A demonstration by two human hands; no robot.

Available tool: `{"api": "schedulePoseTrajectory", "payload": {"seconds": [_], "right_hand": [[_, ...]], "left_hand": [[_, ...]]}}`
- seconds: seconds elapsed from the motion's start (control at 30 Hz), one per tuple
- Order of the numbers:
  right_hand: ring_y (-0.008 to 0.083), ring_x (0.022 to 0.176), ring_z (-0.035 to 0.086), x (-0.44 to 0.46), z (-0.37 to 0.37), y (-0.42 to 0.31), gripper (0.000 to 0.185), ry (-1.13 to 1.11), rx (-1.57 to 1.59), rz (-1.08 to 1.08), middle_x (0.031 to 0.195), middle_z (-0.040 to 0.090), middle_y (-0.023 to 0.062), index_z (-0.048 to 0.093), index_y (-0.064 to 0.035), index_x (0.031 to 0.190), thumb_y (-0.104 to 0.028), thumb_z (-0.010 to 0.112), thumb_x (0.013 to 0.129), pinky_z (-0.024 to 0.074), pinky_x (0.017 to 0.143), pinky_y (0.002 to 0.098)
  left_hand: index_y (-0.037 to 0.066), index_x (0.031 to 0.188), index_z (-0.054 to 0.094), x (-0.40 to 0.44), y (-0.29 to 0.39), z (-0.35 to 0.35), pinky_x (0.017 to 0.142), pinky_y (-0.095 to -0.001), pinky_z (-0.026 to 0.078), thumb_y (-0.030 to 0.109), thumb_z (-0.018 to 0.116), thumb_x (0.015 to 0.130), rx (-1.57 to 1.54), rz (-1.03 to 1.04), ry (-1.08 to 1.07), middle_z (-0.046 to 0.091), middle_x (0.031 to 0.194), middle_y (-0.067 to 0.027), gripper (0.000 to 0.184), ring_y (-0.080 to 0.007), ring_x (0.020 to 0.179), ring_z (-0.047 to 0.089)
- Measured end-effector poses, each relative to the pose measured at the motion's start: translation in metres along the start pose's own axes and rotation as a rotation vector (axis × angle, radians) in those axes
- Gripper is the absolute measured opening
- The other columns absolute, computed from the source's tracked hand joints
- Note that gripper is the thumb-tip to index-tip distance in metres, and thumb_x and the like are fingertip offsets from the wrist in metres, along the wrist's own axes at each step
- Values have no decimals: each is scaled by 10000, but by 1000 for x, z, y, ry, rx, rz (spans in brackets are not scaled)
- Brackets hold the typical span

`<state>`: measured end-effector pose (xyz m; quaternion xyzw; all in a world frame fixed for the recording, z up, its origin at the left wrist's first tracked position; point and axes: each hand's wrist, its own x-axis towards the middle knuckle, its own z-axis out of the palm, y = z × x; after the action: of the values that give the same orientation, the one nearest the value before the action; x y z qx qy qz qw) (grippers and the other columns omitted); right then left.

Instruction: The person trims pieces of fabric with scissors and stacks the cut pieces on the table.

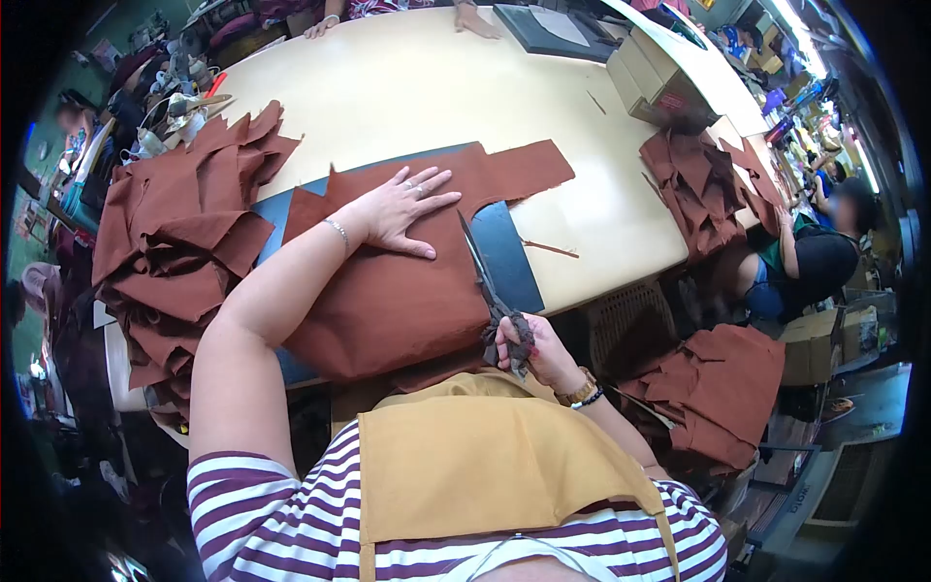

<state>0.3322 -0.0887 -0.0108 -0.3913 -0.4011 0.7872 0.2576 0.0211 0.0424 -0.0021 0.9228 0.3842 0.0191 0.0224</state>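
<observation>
A rust-brown fabric piece (407, 301) lies over a dark blue board (509, 257) at the table's near edge. My left hand (393, 213) rests flat on the fabric with its fingers spread, a bracelet at the wrist. To the right, my right hand (541, 354) is closed around the cloth-wrapped handles of scissors (485, 276). The scissor blades point away from me along the fabric's right edge, near a curved cutout. Whether the blades are parted is hard to make out.
Heaps of brown fabric lie at the left (184, 213), far right (693, 189) and lower right (718, 388). A cardboard box (645, 73) and a dark board (553, 34) are on the pale table (388, 78). A person's hands (475, 21) show across it; another person (815, 257) sits right.
</observation>
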Motion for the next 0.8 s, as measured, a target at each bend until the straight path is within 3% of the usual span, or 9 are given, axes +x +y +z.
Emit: {"api": "schedulePoseTrajectory", "payload": {"seconds": [0.8], "right_hand": [[63, 614, 584, -6, -2, 14, 200, -15, 120, -8, 741, 598, -8, 595, -70, 881, -264, 632, 915, 511, 565, 220]], "left_hand": [[181, 1485, 254, -30, 81, 16, 1105, -603, 152, 687, 558, 757, -75, -520, 108, 161, 1542, -183, 937, -371, 1426, 138]]}}
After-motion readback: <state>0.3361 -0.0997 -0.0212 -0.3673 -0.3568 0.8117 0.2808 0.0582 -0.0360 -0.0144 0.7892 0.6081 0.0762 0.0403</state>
